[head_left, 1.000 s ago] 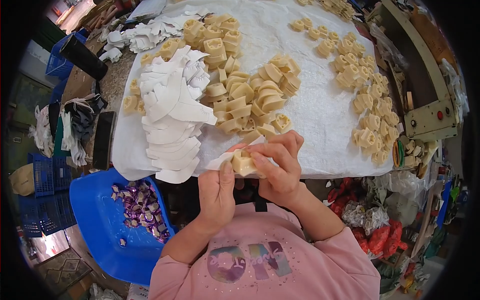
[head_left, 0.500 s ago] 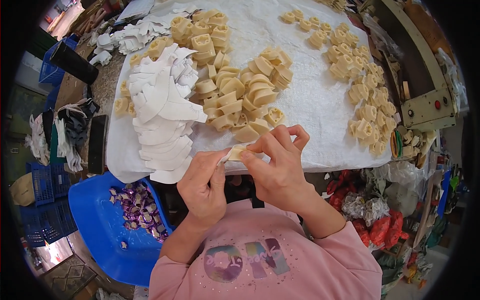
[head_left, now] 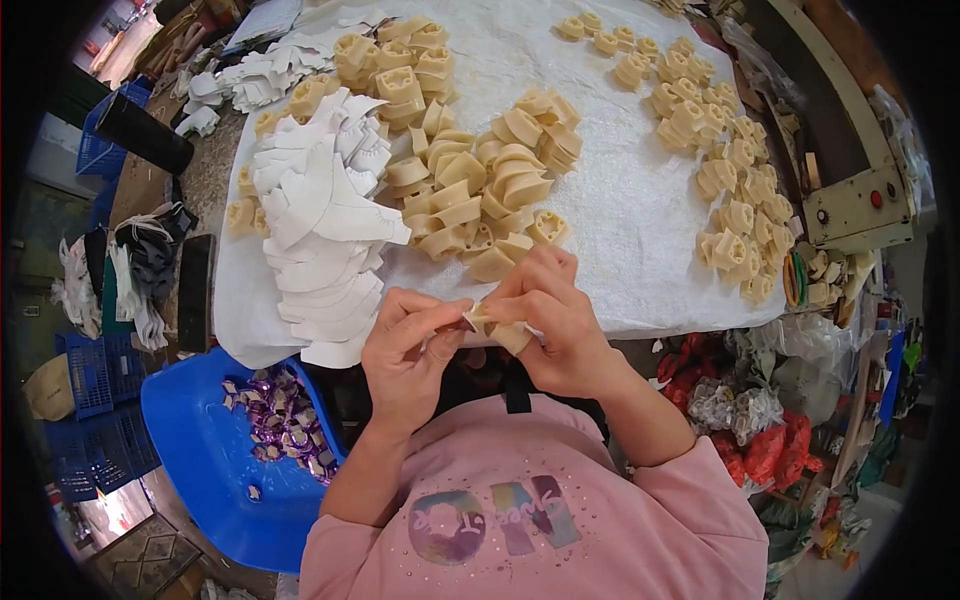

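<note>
On the tabletop (head_left: 625, 240), white cutouts (head_left: 325, 215) are lying nearby, apparently for easy reach; at its near edge, the left hand (head_left: 405, 345) and right hand (head_left: 553, 325) are pinching a cream block (head_left: 512, 338), presumably steadying it.

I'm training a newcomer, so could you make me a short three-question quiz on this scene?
1. True or false: the right hand grips a small cream-coloured piece.
2. What colour shines on the small pieces in the blue plastic basin?
3. Fill in: for the person, the flat, curved white cut-outs lie to the (blank) of the central heap of cream-coloured pieces.

Key: 1 true; 2 purple; 3 left.
</note>
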### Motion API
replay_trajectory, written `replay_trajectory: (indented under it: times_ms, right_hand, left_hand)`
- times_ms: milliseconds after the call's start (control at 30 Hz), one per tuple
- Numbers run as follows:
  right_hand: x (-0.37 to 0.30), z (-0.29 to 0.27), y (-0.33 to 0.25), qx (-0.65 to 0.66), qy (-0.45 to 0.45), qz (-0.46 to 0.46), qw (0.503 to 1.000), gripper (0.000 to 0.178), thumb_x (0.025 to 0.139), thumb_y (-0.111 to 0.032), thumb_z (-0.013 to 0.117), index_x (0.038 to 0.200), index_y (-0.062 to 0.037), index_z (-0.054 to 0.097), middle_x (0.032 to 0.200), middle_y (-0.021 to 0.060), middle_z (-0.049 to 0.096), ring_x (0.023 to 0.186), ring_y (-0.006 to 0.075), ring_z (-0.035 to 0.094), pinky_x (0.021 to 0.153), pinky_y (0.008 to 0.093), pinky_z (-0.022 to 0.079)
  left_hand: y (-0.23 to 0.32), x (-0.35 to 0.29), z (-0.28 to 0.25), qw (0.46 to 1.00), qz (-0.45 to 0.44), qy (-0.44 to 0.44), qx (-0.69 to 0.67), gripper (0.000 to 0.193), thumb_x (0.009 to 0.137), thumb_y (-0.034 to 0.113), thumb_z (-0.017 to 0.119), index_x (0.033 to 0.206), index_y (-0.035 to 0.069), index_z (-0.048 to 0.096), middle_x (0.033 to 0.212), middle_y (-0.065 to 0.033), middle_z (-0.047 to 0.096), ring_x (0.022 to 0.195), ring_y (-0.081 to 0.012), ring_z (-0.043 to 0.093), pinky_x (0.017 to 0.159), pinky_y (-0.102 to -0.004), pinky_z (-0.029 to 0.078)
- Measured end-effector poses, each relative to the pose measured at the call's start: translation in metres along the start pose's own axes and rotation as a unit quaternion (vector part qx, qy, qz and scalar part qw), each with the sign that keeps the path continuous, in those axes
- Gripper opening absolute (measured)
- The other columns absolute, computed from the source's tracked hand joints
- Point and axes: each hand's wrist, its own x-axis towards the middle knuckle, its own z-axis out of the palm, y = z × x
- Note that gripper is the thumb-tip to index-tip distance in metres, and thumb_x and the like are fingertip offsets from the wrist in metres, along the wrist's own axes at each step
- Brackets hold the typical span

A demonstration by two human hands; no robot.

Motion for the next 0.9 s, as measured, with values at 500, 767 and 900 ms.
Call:
replay_trajectory:
  times_ms: [500,767,900]
  right_hand:
    - [-0.004,-0.004,-0.005,-0.004,-0.113,0.021,0.993,0.028,0.062,0.006,0.061,0.086,-0.0075,0.055,0.081,0.0044,0.047,0.083,0.0239,0.045,0.082,0.0370,0.027]
    - [0.000,-0.004,-0.006,-0.015,-0.009,-0.021,1.000,0.031,0.068,0.000,0.069,0.097,-0.0074,0.059,0.099,0.0067,0.058,0.090,0.0265,0.050,0.086,0.0395,0.033]
    - [0.005,-0.008,-0.021,-0.034,0.057,-0.021,0.998,0.034,0.068,-0.008,0.074,0.098,-0.0061,0.059,0.106,0.0101,0.061,0.091,0.0313,0.052,0.082,0.0397,0.041]
  left_hand:
    - [0.001,0.019,0.004,0.964,0.192,-0.088,0.162,0.014,0.080,0.012,0.069,0.077,0.002,0.059,0.055,-0.0055,0.043,0.053,-0.0196,0.042,0.047,-0.0310,0.033]
    - [0.009,0.014,-0.005,0.973,0.183,-0.001,0.138,0.023,0.063,-0.010,0.069,0.080,0.005,0.066,0.069,-0.0033,0.048,0.069,-0.0212,0.046,0.062,-0.0307,0.039]
    - [-0.004,0.010,-0.021,0.981,0.133,0.045,0.131,0.029,0.061,-0.013,0.067,0.083,0.007,0.066,0.071,-0.0023,0.049,0.072,-0.0207,0.046,0.064,-0.0307,0.040]
